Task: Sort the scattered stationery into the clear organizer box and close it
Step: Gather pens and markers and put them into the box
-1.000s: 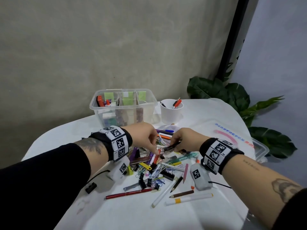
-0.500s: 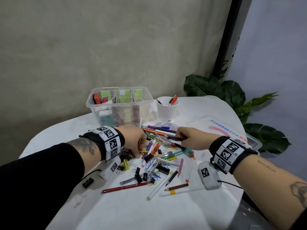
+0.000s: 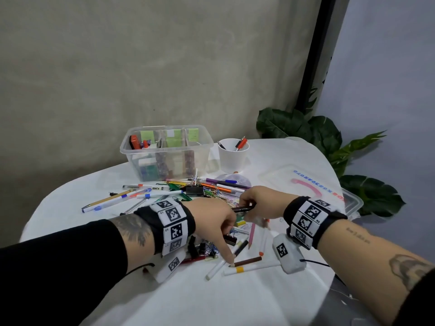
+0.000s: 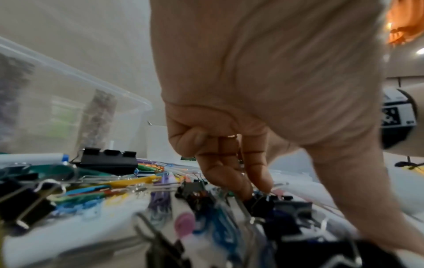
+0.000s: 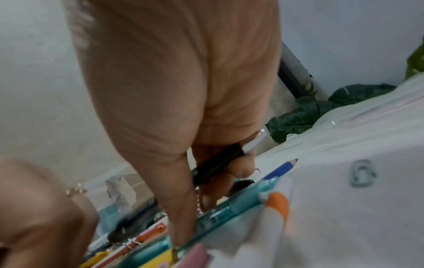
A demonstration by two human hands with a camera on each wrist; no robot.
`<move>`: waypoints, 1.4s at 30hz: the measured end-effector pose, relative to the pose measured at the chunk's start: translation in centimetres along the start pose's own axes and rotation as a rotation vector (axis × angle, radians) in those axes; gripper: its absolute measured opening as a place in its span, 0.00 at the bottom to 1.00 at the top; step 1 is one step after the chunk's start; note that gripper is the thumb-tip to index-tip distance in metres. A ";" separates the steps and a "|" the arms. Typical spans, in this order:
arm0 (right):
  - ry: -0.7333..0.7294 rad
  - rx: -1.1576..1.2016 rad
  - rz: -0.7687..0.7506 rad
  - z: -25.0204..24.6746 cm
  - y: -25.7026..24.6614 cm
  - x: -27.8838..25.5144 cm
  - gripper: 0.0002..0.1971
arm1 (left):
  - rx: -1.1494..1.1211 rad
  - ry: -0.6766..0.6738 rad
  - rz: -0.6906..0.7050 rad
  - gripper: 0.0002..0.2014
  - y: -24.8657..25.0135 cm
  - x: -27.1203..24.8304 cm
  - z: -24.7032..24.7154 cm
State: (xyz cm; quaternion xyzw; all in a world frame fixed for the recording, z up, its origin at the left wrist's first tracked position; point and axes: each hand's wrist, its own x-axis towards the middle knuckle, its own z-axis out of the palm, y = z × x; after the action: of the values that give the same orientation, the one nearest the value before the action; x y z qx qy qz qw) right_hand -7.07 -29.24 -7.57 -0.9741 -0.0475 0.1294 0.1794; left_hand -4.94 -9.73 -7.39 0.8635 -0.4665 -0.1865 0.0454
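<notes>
The clear organizer box (image 3: 164,152) stands open at the back of the table, with some items in its compartments. In front of it lies a heap of pens, pencils, paper clips and black binder clips (image 4: 107,160). My left hand (image 3: 226,234) reaches down into the near part of the heap. Its fingers (image 4: 229,172) are stretched onto a black binder clip (image 4: 263,202), and its thumb points down beside a brown pencil (image 3: 247,261). My right hand (image 3: 249,208) grips a black pen (image 5: 218,164) in curled fingers. Its thumb presses on a teal pen (image 5: 229,211).
A white cup (image 3: 233,156) with a few pens stands right of the box. The box's clear lid (image 3: 306,184) lies at the table's right edge, and green plant leaves (image 3: 329,142) sit behind it. White markers (image 3: 249,268) lie nearest me on the white cloth.
My left hand has come nearer and lower into the binder clips, its thumb now pointing down. The right hand still holds the black pen and has shifted slightly nearer.
</notes>
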 end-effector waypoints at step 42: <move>-0.210 -0.309 -0.532 6.6 -18.3 2.6 0.03 | -0.308 0.067 -0.370 0.19 -11.8 -13.8 2.6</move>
State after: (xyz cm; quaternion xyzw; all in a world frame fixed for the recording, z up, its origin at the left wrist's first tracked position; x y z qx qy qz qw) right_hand -7.15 -9.56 -7.51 -0.9245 -0.3378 0.1689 0.0509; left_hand -3.46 8.50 -8.92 0.9229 -0.2646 -0.2317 0.1568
